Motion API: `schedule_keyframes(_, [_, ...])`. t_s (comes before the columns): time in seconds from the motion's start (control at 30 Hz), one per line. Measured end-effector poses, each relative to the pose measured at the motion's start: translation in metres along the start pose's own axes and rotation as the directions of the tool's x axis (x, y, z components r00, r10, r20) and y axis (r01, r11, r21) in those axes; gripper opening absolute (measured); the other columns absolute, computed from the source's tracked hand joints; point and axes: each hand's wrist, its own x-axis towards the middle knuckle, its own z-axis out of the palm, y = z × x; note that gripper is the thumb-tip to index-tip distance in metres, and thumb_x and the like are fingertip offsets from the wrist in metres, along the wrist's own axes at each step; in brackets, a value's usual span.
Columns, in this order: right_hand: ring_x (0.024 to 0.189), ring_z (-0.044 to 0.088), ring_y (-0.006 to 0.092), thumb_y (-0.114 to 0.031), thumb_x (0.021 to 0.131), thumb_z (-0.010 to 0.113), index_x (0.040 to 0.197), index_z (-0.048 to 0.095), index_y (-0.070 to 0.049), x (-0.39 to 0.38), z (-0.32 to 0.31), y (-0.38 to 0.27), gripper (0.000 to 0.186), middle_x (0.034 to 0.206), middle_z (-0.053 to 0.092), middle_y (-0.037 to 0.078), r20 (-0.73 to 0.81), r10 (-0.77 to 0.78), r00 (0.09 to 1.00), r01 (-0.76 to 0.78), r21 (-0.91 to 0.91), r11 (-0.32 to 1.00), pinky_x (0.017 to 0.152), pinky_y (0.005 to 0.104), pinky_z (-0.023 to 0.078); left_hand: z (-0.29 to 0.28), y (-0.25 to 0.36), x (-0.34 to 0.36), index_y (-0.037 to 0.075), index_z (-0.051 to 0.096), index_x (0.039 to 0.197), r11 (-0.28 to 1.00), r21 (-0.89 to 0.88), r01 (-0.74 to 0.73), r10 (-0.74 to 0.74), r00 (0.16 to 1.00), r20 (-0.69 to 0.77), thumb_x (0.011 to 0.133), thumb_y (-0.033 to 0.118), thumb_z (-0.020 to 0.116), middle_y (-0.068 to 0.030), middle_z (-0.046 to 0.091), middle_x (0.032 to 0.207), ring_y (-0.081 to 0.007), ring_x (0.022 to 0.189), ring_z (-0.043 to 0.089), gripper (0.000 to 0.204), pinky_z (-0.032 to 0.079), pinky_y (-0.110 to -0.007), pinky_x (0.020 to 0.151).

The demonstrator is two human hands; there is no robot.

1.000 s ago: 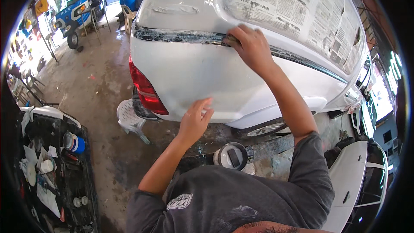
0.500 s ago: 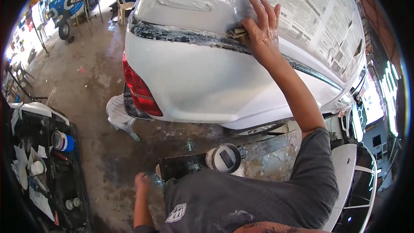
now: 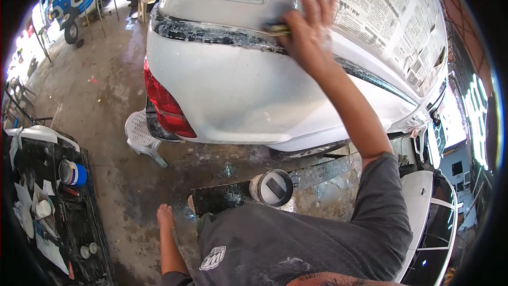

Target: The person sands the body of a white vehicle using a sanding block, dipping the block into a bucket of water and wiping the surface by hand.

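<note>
Damp floor [image 3: 106, 100] borders the white car [image 3: 222, 87]. At the upper edge of its dark strip [image 3: 211, 34], the right hand [image 3: 308, 37] pinches a blurred pad [image 3: 278, 28], other fingers spread; the left hand [image 3: 165, 216] hangs near the plank [image 3: 218, 199], fingers unclear.

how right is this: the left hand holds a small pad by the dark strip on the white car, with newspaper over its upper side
The hand is wrong: in the head view, the right hand holds the small pad by the dark strip on the white car, with newspaper over its upper side; the left hand is down low, away from the car.
</note>
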Motion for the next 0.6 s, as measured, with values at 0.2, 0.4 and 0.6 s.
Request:
schedule_keyframes(0.2, [0.151,0.024,0.0434,-0.015,0.071,0.083,0.087,0.06,-0.009,0.008,0.009,-0.018,0.028,0.162,0.032,0.015,0.024,-0.021,0.999,0.021,0.025,0.999,0.12,0.0744,0.008,-0.012,0.031,0.024,-0.002,0.068,0.114,0.976,-0.079,-0.205,0.2,0.977,-0.071,0.092,0.026,0.066,-0.0247,0.068,0.12,-0.0437,0.116,0.062,0.036,0.05,-0.047,0.099])
schedule_keyframes(0.4, [0.147,0.033,0.0429,-0.018,0.063,0.09,0.085,0.063,-0.011,-0.01,0.003,-0.002,0.036,0.158,0.042,0.012,0.001,-0.012,1.0,0.012,-0.045,0.999,0.12,0.0718,0.012,-0.012,0.005,0.016,-0.004,0.067,0.113,0.978,-0.105,-0.178,0.17,0.982,-0.08,0.093,0.025,0.065,-0.0249,0.068,0.119,-0.044,0.117,0.061,0.036,0.049,-0.047,0.099])
schedule_keyframes(0.6, [0.146,0.034,0.0426,-0.018,0.065,0.09,0.085,0.063,-0.012,0.019,0.019,-0.027,0.034,0.158,0.041,0.012,-0.02,-0.037,0.999,0.037,0.02,0.999,0.121,0.0703,0.012,-0.018,-0.007,0.026,-0.005,0.066,0.116,0.97,-0.135,-0.204,0.192,0.977,-0.096,0.093,0.022,0.066,-0.0255,0.068,0.118,-0.0432,0.114,0.063,0.035,0.05,-0.047,0.097])
